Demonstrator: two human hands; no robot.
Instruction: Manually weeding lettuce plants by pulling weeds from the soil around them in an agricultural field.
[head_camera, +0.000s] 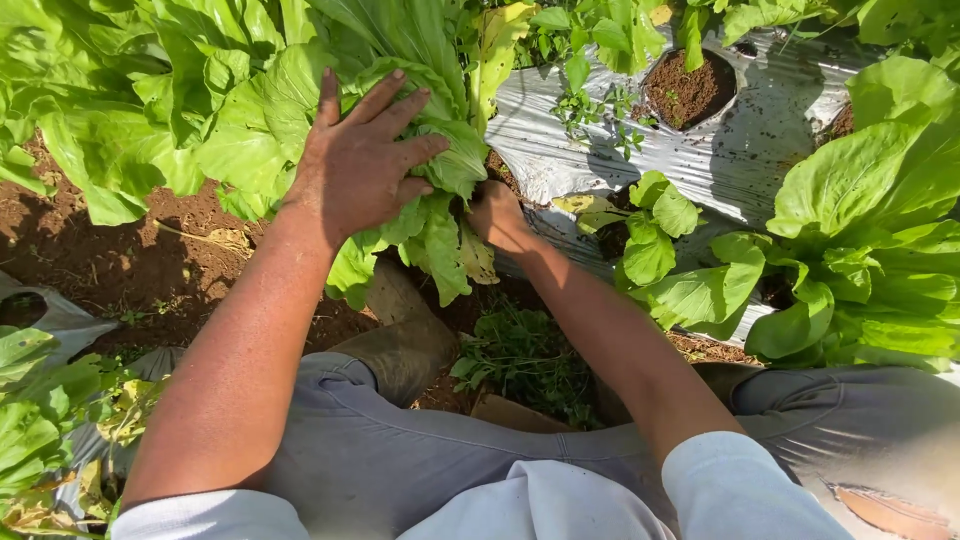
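The left hand (357, 165) lay flat with fingers spread wide on the leaves of a big leafy green plant (300, 90), pressing them aside. The right hand (497, 215) was closed at the plant's base just beside it, its grip half hidden by leaves. Past it lay silver mulch sheet (740, 150) and brown soil (150, 260).

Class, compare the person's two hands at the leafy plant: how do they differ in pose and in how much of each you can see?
The left hand lies flat with fingers spread on top of the leafy plant; the right hand is curled low at its base. The left hand shows fully; the right hand's fingers are hidden under leaves. Both are bare and touch the same plant.
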